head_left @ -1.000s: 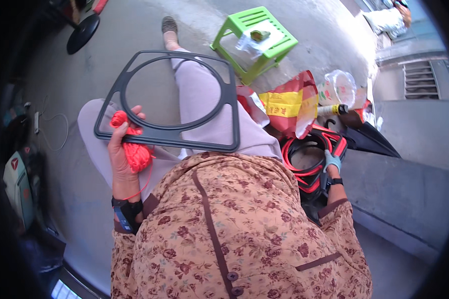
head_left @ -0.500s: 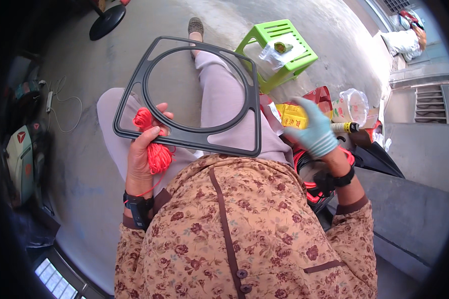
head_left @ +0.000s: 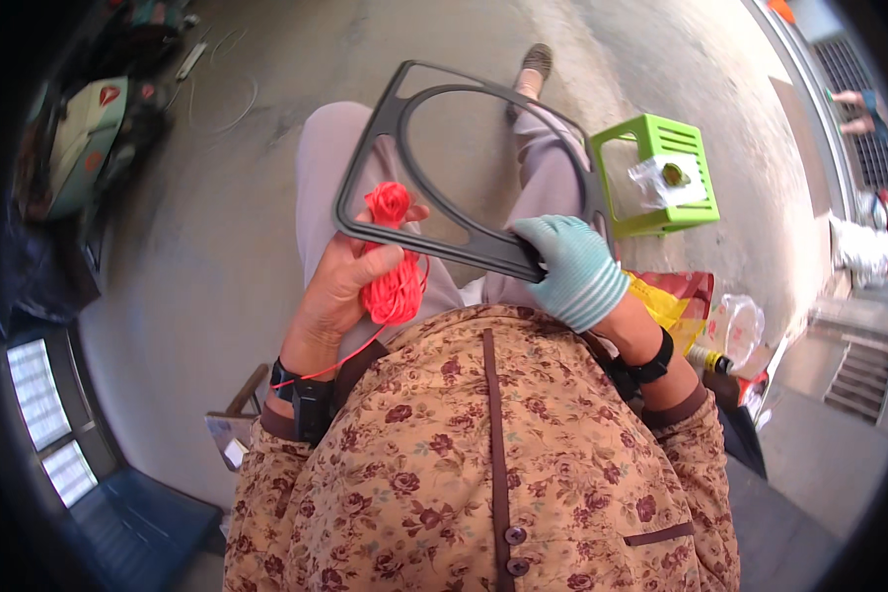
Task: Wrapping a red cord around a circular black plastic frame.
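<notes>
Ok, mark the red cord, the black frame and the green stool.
Red cord [head_left: 395,293], head view: lower wound part.
Black frame [head_left: 485,251], head view: lower bar.
Green stool [head_left: 663,143], head view: slatted seat.

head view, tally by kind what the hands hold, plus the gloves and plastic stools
Black open frame with round ring: 1
Red cord bundle: 1
Pale blue-green knit glove: 1
Green plastic stool: 1
Total: 4

Floral tan shirt, maroon placket mid-shirt. Beyond shirt: lilac-grey trousers, black wristbands, teal glove on right hand.
</notes>
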Available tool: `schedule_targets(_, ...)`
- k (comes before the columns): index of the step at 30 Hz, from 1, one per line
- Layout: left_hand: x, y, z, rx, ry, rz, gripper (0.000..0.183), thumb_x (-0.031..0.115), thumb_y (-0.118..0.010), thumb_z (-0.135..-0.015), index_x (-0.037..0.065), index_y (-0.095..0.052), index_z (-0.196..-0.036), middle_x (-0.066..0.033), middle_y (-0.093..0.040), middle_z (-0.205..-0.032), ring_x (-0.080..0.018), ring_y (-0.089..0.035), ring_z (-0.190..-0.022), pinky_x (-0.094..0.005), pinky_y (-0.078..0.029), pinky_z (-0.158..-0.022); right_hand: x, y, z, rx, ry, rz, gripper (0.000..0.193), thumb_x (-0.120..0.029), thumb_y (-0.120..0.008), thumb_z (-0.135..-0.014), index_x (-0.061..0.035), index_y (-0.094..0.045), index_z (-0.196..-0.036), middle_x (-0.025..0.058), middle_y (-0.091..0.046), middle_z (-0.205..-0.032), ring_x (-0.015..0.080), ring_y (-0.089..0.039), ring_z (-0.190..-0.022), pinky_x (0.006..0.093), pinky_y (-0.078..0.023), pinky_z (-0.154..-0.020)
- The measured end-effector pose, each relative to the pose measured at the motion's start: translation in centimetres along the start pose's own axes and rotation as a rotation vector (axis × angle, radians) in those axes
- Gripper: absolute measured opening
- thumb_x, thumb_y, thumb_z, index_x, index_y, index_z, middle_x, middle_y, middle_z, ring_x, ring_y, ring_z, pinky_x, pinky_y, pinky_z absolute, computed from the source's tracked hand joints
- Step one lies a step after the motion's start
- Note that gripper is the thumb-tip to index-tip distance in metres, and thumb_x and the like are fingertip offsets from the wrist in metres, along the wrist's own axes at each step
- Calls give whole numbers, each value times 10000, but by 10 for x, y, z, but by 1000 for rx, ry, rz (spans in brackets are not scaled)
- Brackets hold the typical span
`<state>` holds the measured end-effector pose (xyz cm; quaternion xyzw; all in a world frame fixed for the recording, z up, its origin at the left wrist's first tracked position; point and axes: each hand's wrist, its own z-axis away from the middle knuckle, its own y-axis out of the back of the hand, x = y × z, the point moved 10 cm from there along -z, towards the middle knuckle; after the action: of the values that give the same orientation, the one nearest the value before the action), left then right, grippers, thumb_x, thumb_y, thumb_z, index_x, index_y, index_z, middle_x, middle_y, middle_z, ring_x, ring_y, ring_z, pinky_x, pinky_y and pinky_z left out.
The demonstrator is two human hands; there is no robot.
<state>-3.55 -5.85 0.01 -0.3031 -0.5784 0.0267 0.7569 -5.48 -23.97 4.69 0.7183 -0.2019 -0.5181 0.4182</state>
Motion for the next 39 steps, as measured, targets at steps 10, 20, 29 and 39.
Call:
schedule_targets(10,72,44,54,326,-282,-489,315,139,-617,-889,3,-578,-1172,-90,-596,-1164,-172,-562,-1074,-330,-433,-953,19,27,-24,259,-68,-77,384,-57,-696,-704,-28,-597,-1074,176,-640,-864,318,-641,-752,353,-518,-672)
schedule_targets(20,117,125,130,751,-432,-211,302,269,-533,-955,10,-555,-1110,23,-534,-699,-66,-518,-538,-198,-442,-456,-6,33,-47,298,193,214,428,-29,-678,-665,-50,-597,-1085,141,-613,-863,327,-590,-802,398,-475,-732)
schedule_targets(29,84,107,137,577,-348,119,429,258,-434,-982,-56,-438,-1275,-110,-572,-1130,-189,-564,-1045,-355,-459,-929,-58,-14,-66,113,407,225,335,-35,-596,-705,-45,-577,-1040,124,-553,-737,321,-558,-723,422,-441,-675)
schedule_targets(39,124,-1,31,311,-387,-109,404,130,-666,-845,-6,-499,-1187,-72,-596,-1048,-194,-608,-963,-339,-504,-853,-105,-58,-22,-149,724,215,468,-199,-658,-684,-65,-557,-1121,83,-622,-1001,268,-601,-943,430,-391,-967)
